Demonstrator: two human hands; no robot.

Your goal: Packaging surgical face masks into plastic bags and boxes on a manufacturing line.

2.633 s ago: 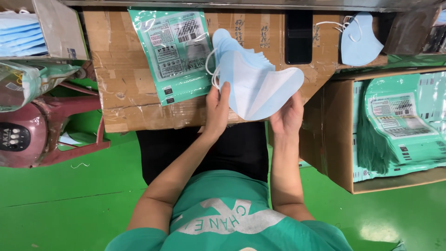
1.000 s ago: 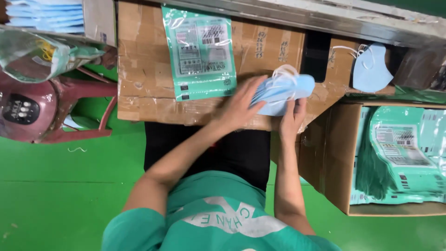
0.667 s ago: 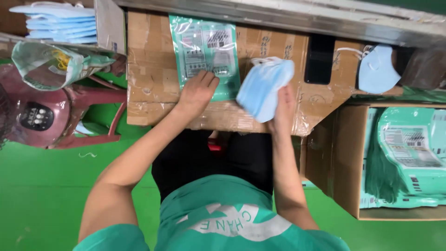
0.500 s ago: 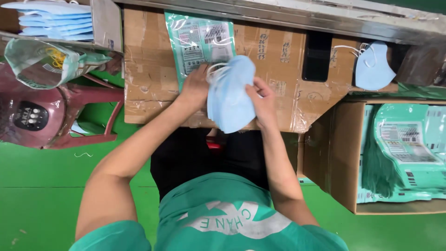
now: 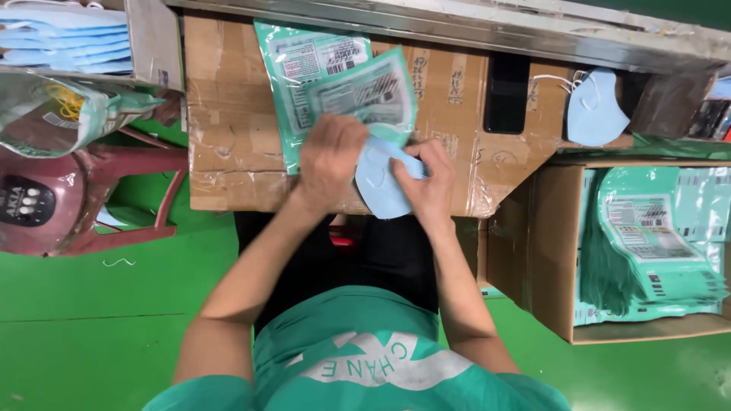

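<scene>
1. Left hand (image 5: 329, 156): closed on the lower edge of the green pouch (image 5: 365, 95), knuckles up, over the cardboard work surface (image 5: 228, 152).
2. Right hand (image 5: 425, 183): gripping the stack of light-blue masks (image 5: 378, 183), which lies between the two hands, its upper end at the pouch's mouth.
3. More green pouches (image 5: 293, 65) lie flat beneath the held one.
4. A single blue mask (image 5: 594, 110) lies well apart, to the right.
5. A carton of filled pouches (image 5: 647, 251) stands at the right.

Two hands (image 5: 329, 156) (image 5: 428, 181), two green pouches on the board (image 5: 304, 68) (image 5: 373, 95), one loose blue mask (image 5: 594, 106), one cardboard box (image 5: 544, 251)
</scene>
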